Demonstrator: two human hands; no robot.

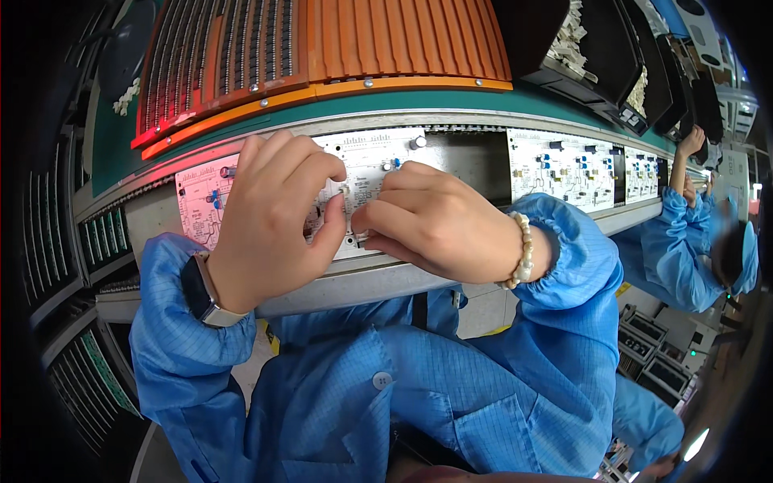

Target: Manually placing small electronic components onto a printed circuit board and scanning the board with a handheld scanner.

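Both of my hands are over a white circuit board [374, 149] on the conveyor rail. My left hand [274, 213] arches across its left side, with the index finger and thumb apart near the board's surface. Nothing shows between them. My right hand [439, 225] is closed in a pinch low on the same board; whatever its fingertips hold is hidden. A round capacitor [417, 142] stands at the board's upper right corner. Left of it, another board [197, 193] lies under pinkish light, partly covered by my left hand.
Beyond the rail [467, 123] stand an orange ribbed tray [403, 40] and a rack with rows of small dark components [258, 44]. Black bins [600, 48] hold pale parts at far right. More populated boards [560, 173] sit along the line, near a co-worker's blue sleeve [676, 249].
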